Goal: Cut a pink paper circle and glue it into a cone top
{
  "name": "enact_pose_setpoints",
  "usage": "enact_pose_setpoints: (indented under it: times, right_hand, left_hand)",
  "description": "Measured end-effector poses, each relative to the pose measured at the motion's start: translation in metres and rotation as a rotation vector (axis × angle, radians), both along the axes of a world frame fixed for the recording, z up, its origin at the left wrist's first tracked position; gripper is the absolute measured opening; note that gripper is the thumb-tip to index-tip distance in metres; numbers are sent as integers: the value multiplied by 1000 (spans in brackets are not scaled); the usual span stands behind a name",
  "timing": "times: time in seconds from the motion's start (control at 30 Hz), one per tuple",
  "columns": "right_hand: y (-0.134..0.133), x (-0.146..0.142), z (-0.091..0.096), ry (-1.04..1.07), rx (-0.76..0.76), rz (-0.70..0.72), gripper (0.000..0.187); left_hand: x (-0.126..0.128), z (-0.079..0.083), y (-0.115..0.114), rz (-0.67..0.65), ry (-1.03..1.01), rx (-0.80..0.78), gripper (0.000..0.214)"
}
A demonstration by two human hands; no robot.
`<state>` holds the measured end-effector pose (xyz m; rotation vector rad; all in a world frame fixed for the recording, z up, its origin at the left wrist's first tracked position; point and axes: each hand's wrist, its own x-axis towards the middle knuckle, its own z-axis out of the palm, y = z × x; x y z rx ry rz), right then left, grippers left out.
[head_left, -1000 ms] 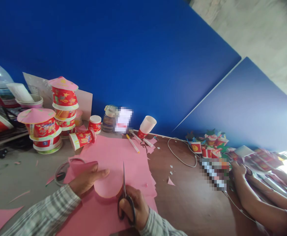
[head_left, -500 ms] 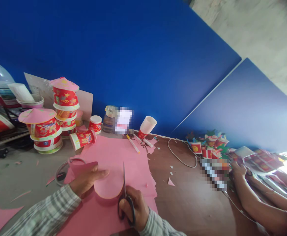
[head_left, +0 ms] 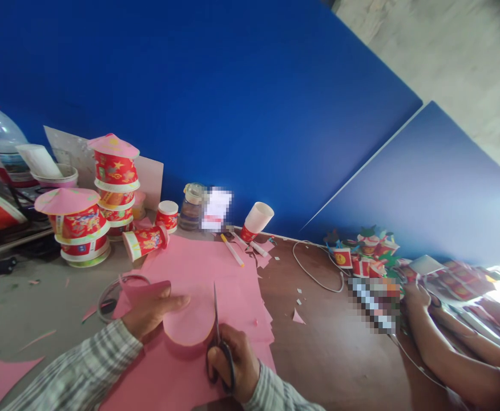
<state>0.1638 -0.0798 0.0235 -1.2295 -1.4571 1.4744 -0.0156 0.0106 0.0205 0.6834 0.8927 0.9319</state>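
My left hand (head_left: 152, 313) pinches a piece of pink paper (head_left: 188, 326) at its left side, thumb on top. The lower edge of this piece is cut to a round curve with a thin yellowish line along it. In my right hand (head_left: 238, 359) is a pair of scissors (head_left: 218, 337) with dark handles, fingers through the loops. Its blades point away from me and look nearly closed, at the paper's right edge. Under both hands lie large pink sheets (head_left: 228, 302) on the table.
At left stand red paper cups stacked with pink cone tops (head_left: 76, 220), near a large bottle (head_left: 4, 137). Behind the sheets are a glass jar (head_left: 192, 208), tilted cups (head_left: 257, 220) and a yellow marker (head_left: 233, 251). Another person's arms (head_left: 438, 342) work at right, beside a cable (head_left: 314, 279).
Almost nothing differs. The view has shifted very slightly; both hands, the pink paper and the scissors keep nearly the same place.
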Motion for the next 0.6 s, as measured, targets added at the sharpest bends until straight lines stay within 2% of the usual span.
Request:
enact_pose_setpoints:
  times: [0.2,0.37,0.6]
  right_hand:
    - [0,1,-2,-35,14,6,23]
    - [0,1,-4,-40,31,16,22]
    - [0,2,-8,-82,43,8,21]
  left_hand:
    - [-1,-1,1,-13,11,-35,28]
    - [0,5,1,-37,36,-96,32]
    - [0,11,1,-68,30,-86,33]
